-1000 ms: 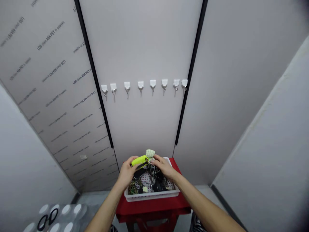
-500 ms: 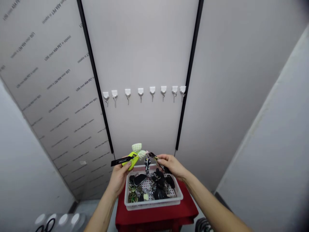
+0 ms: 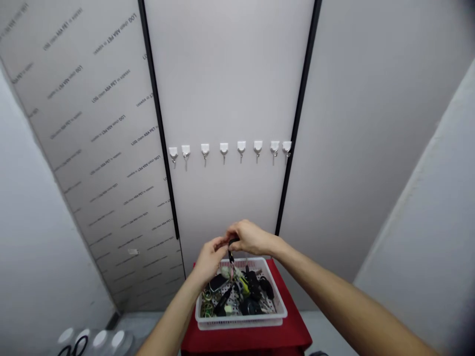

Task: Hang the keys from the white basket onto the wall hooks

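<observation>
Above the basket, my right hand (image 3: 248, 237) pinches the black strap (image 3: 231, 254) of a keychain. My left hand (image 3: 211, 257) is closed, its fingertips meeting the right ones at the top of that strap. What the left fingertips grip is partly hidden. Below the strap hang a pale green bow (image 3: 225, 271) and a yellow-green key case (image 3: 244, 285), low over the basket's contents. The white plastic basket (image 3: 241, 320) holds black key fobs (image 3: 252, 306), keys and several round green-and-gold pieces (image 3: 208, 309) in a jumble.
The basket stands on a red-covered stool or table (image 3: 252, 338). Ahead, several white adhesive hooks (image 3: 223, 148) run in a row across the white wall panel, between two black strips (image 3: 161, 128). Lidded containers (image 3: 100, 341) and a black-handled item (image 3: 79, 345) sit at lower left.
My hands have come together over the basket. The left has let go of the yellow-green key case, which now hangs below the strap with the bow. The view has shifted slightly.
</observation>
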Tool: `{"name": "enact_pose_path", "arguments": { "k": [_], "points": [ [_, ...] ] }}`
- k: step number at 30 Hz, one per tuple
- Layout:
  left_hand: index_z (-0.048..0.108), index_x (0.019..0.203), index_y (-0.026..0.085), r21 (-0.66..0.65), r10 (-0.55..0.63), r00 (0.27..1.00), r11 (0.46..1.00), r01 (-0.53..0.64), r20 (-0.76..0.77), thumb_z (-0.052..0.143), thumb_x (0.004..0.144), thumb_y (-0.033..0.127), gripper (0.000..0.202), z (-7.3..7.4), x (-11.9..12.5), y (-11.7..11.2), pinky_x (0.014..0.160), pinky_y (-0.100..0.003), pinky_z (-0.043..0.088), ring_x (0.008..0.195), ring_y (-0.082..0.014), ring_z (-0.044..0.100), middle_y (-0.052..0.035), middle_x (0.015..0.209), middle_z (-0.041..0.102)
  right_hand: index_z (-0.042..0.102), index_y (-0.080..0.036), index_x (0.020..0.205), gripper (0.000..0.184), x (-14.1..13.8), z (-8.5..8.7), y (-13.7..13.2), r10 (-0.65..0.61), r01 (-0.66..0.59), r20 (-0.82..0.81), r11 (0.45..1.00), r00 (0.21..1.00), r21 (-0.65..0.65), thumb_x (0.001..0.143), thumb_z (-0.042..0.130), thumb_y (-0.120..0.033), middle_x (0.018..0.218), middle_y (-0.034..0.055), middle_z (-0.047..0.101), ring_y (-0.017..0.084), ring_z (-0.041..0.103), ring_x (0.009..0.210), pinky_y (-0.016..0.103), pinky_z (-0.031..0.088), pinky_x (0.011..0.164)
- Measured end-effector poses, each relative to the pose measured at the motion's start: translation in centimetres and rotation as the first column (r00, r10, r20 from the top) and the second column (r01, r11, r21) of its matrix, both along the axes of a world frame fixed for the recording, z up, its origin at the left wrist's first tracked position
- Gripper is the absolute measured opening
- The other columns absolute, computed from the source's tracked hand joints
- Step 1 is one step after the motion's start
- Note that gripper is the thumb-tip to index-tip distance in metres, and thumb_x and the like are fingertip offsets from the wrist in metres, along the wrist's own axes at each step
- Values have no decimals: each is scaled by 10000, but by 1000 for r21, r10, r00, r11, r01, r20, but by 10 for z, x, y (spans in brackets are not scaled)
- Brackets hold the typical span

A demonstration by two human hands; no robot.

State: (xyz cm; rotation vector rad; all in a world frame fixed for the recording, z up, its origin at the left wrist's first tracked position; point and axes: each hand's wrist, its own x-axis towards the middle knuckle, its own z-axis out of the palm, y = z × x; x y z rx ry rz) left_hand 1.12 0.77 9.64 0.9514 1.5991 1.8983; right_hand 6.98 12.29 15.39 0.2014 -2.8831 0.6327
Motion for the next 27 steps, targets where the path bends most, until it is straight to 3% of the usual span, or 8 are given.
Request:
{"name": "enact_pose_path", "arguments": {
  "k": [3, 6, 8, 10, 12, 14, 23, 27],
  "points": [
    [589, 714, 139, -7, -30, 999, 1000, 31, 20, 528, 552, 199, 183, 0, 1, 2, 698, -244, 356, 713, -138, 504, -34, 734, 598, 565, -152, 697, 209, -3, 3, 4, -43, 43, 8, 997, 999, -58, 494, 570, -201, 609, -3, 539, 90, 444, 541, 193, 308, 478],
    [583, 723, 135, 22, -9, 998, 1000, 8, 62, 555, 531, 206, 206, -4, -2, 2, 651, -226, 361, 664, -121, 497, -27, 694, 592, 536, -142, 677, 214, -8, 6, 8, -30, 45, 58, 958, 998, -285, 472, 582, -186, 605, -12, 525, 80, 450, 535, 200, 336, 493],
    [578, 714, 135, 57, 80, 988, 994, -88, 131, 564, 527, 230, 210, -4, -7, 1, 625, -214, 360, 629, -106, 493, -20, 671, 587, 513, -142, 704, 244, -13, 8, 8, -60, 64, 25, 847, 998, -528, 474, 583, -181, 620, -16, 519, 71, 458, 545, 209, 358, 523],
    [571, 727, 138, 80, 146, 968, 983, -165, 202, 575, 517, 252, 239, 0, -13, 0, 590, -206, 360, 586, -92, 487, -12, 645, 582, 488, -145, 743, 282, -19, 10, 5, -142, 64, -41, 663, 989, -746, 481, 584, -188, 614, -25, 510, 64, 466, 541, 221, 373, 544],
    [567, 737, 136, 87, 167, 958, 978, -191, 233, 588, 502, 256, 265, 6, -19, -3, 561, -198, 356, 552, -82, 480, -4, 612, 575, 476, -142, 744, 283, -28, 11, -2, -219, 59, -63, 508, 974, -859, 492, 580, -216, 575, -32, 501, 64, 472, 511, 231, 377, 532],
    [571, 740, 131, 89, 188, 954, 973, -214, 231, 600, 488, 244, 278, 12, -25, -7, 552, -192, 354, 541, -75, 474, 1, 589, 569, 479, -135, 708, 247, -36, 13, -11, -262, 69, -58, 451, 963, -890, 504, 571, -241, 541, -32, 496, 66, 471, 486, 225, 368, 499],
    [579, 715, 115, 200, 216, 953, 945, -259, 212, 607, 480, 223, 260, 42, -50, -24, 565, -206, 365, 556, -77, 491, -7, 601, 577, 455, -136, 529, 133, -80, 36, -56, -265, -39, -235, 583, 935, -811, 525, 537, -240, 431, -69, 414, 37, 354, 412, 181, 302, 434],
    [548, 698, 129, 328, 291, 900, 858, -395, 324, 598, 491, 210, 228, 60, -71, -30, 551, -196, 372, 560, -72, 508, 1, 606, 575, 482, -140, 552, 132, -115, 50, -62, -364, -71, -380, 636, 850, -769, 540, 518, -266, 474, -48, 462, 56, 403, 453, 197, 338, 487]
  ]
}}
